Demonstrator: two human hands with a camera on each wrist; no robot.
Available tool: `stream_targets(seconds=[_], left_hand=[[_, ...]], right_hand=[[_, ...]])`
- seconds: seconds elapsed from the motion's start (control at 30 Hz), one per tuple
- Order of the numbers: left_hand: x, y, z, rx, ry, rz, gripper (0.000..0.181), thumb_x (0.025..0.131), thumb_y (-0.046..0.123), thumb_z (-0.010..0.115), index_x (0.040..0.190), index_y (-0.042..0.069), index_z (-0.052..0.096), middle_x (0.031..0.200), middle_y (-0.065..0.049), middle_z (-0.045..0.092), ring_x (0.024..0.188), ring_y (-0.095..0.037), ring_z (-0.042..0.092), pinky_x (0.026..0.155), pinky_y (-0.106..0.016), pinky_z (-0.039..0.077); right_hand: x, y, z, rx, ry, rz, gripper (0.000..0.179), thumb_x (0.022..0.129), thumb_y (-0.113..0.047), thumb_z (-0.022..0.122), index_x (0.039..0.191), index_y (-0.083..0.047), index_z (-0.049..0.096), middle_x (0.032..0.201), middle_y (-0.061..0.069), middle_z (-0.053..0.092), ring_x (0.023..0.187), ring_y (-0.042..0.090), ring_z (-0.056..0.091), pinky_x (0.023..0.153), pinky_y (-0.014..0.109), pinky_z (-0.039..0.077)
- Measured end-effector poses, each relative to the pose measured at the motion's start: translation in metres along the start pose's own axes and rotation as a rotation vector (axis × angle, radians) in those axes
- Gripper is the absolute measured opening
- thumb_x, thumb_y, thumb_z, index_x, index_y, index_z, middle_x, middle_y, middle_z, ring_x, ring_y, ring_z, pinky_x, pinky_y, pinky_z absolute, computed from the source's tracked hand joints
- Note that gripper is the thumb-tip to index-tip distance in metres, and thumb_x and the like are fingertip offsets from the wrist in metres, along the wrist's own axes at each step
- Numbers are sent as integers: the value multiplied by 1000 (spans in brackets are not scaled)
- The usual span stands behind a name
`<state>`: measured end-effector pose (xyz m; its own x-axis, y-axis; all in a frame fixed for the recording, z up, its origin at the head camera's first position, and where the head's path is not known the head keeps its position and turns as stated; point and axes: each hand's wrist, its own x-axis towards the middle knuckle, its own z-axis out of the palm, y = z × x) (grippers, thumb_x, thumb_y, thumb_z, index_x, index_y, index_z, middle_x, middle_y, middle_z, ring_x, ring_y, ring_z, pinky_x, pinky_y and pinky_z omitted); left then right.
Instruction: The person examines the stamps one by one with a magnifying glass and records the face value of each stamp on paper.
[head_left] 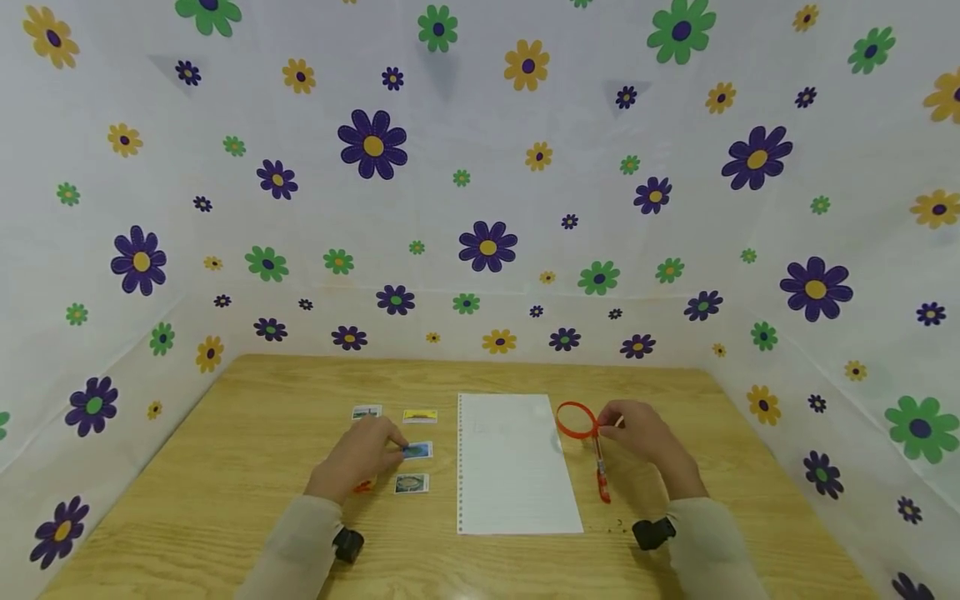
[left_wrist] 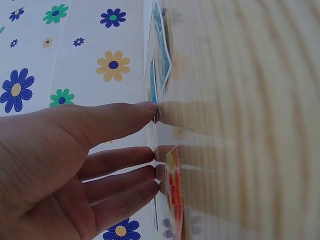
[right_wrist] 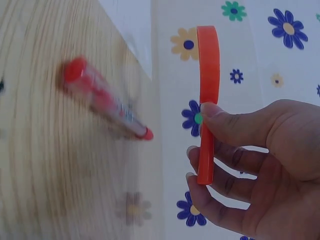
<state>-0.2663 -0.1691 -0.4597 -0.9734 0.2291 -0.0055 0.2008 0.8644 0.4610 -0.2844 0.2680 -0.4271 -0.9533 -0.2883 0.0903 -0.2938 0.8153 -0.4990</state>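
Right grip [head_left: 639, 429] is pinching the magnifier [right_wrist: 209, 65] by its seemingly light, stiff handle [right_wrist: 205, 167]. Left grip [head_left: 358, 454], uncurled, is touching a card [head_left: 420, 450].

The head view looks forward and down from above, taking in the pale wood-grain worktop [head_left: 180, 500] across the lower frame and the white flower-printed cloth [head_left: 465, 108] above. The left wrist view sits close and low behind the left hand [left_wrist: 60, 160], turned sideways, worktop at right; it shares the small printed rectangular cards [left_wrist: 175, 195] with the head view. The right wrist view, equally near the right hand [right_wrist: 282, 165], puts the worktop at left and shares the red-capped clear pen [right_wrist: 111, 104] and the orange-red ring with a handle [right_wrist: 209, 70] with the head view.
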Motion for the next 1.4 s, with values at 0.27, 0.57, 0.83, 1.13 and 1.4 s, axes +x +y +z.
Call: stream_targets(seconds=[0.27, 0.57, 0.83, 1.13, 1.4], left_hand=[[0, 2, -2, -12, -2, -6, 13, 90, 12, 80, 103, 11, 82, 113, -7, 77, 115, -33, 68, 103, -52, 55], [1, 1, -1, -6, 0, -12, 13, 89, 12, 80, 102, 11, 82, 113, -6, 77, 116, -33, 68, 104, -53, 55], [3, -2, 2, -10, 6, -19, 13, 89, 12, 80, 102, 12, 82, 114, -6, 77, 118, -34, 67, 105, -55, 53], [4, -3, 1, -2, 2, -10, 13, 90, 12, 79, 103, 12, 82, 116, -6, 77, 118, -34, 67, 103, -55, 55], [3, -2, 1, -10, -4, -1, 14, 90, 11, 79, 103, 11, 82, 115, -7, 77, 116, -34, 68, 102, -55, 55]], right_hand=[[15, -21, 12, 18, -31, 16, 7, 95, -8, 72, 92, -2, 70, 88, 5, 70, 78, 15, 59, 69, 26, 53], [27, -43, 24, 32, -38, -38, 5, 94, -6, 73, 91, -4, 71, 87, 4, 70, 78, 14, 59, 72, 26, 54], [36, -55, 36, 32, -46, -33, 5, 93, -7, 75, 90, -6, 71, 87, 3, 70, 79, 14, 60, 74, 29, 54], [45, -74, 45, 34, -66, -23, 5, 93, -8, 75, 90, -8, 72, 86, 1, 69, 78, 14, 57, 71, 27, 51], [50, -86, 56, -6, -66, -83, 8, 91, -6, 76, 87, -9, 71, 84, 1, 69, 76, 12, 56, 70, 28, 50]])
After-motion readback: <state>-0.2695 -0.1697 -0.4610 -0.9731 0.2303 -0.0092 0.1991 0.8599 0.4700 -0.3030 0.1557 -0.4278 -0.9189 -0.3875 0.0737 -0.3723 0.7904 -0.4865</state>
